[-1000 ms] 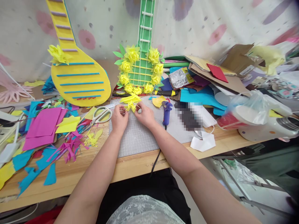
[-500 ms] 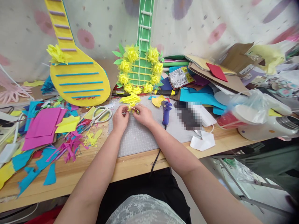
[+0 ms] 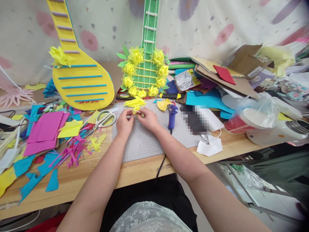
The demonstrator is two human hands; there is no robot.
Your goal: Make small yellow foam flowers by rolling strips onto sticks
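My left hand (image 3: 125,123) and my right hand (image 3: 148,120) meet over the grey cutting mat (image 3: 142,145). Between their closed fingertips is a small yellow crepe paper piece (image 3: 136,109), with what looks like a thin stick across it; the fingers partly hide both. Just behind lie yellow paper strips (image 3: 134,102). Scissors (image 3: 104,120) with pale handles rest left of my left hand. A purple hot glue gun (image 3: 172,116) is on the mat, right of my right hand. Beyond my hands stands a green guitar-shaped craft (image 3: 139,71) ringed with yellow paper flowers (image 3: 136,55).
A yellow lute-shaped craft (image 3: 93,59) leans at the back left. Magenta paper (image 3: 44,129) and colourful scraps cover the left side. Cardboard (image 3: 205,74) and paper are piled at the back right, near a bagged cup (image 3: 246,120) and a white bottle (image 3: 265,137).
My fingers have shifted very slightly around the yellow paper piece. The view has moved a touch; the other things lie as before.
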